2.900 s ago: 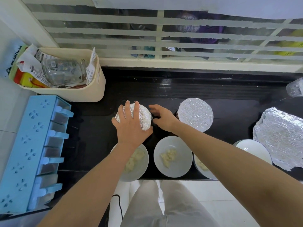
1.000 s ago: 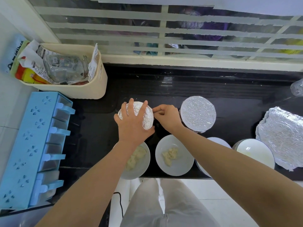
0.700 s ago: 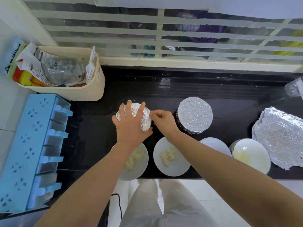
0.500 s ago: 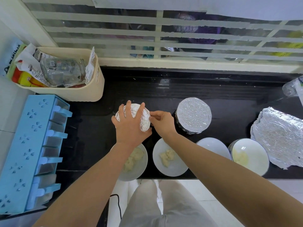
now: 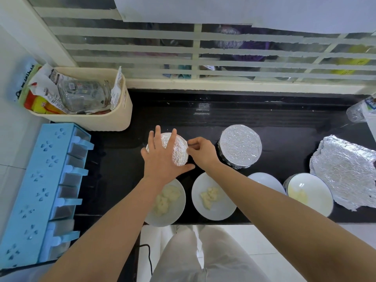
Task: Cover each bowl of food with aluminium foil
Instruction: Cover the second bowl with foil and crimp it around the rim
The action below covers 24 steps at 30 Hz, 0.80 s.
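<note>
As left hand presses down — foiled bowl lies beneath.

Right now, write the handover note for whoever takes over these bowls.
Left hand presses flat on the left foil-covered bowl; right hand pinches the foil at its rim.
Done: the second covered bowl, to its right.
Left: finish this rim, then cover the four open bowls along the front edge with the foil sheets lying far right.

Black counter with bowls, foil, basket
</note>
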Available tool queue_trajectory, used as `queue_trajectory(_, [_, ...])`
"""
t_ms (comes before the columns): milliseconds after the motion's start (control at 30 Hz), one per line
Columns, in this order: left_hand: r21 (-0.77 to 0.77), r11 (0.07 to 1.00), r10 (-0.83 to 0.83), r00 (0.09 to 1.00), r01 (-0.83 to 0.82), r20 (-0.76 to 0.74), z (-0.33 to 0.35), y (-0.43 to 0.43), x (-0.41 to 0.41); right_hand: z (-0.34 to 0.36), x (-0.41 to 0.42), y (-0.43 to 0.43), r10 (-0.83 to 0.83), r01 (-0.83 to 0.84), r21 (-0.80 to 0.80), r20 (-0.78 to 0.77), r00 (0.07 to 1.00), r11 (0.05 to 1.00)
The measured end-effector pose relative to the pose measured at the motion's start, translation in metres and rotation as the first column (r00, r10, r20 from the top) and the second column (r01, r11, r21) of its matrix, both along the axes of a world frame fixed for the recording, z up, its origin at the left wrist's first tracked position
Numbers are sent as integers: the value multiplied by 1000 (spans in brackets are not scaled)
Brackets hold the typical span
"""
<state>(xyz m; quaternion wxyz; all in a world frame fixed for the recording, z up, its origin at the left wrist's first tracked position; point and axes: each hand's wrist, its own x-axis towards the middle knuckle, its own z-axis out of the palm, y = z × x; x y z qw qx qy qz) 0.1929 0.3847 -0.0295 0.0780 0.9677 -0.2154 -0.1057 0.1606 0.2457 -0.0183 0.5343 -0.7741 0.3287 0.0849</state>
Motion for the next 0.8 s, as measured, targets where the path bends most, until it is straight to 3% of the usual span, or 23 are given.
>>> queue_trajectory(200, [17, 998, -61, 994, 62, -89, 5, -4, 1, 3, -5, -8, 24, -25, -123, -5, 1000, 992])
queue_trajectory(367, [27, 996, -80, 994, 82, -78, 3, -20, -4, 16, -10, -19, 89, -87, -291, -7, 996, 953])
queue_trajectory(533, [37, 992, -120, 991, 123, -64, 3, -32, -3, 39, -15, -47, 4, 65, -377, 179, 984, 924])
queue_trajectory(600, [38, 990, -135, 988, 138, -79, 4, -37, -3, 38, -21, -68, -40, 133, -471, 201, 979, 872])
queue_trajectory(700, [49, 987, -145, 985, 150, -97, 6, -41, -3, 29, -33, -99, -138, 121, -570, 13, 990, 812])
queue_trajectory(800, [60, 986, -152, 984, 158, -96, 8, -44, -4, 22, -44, -116, -215, 134, -423, -150, 965, 896])
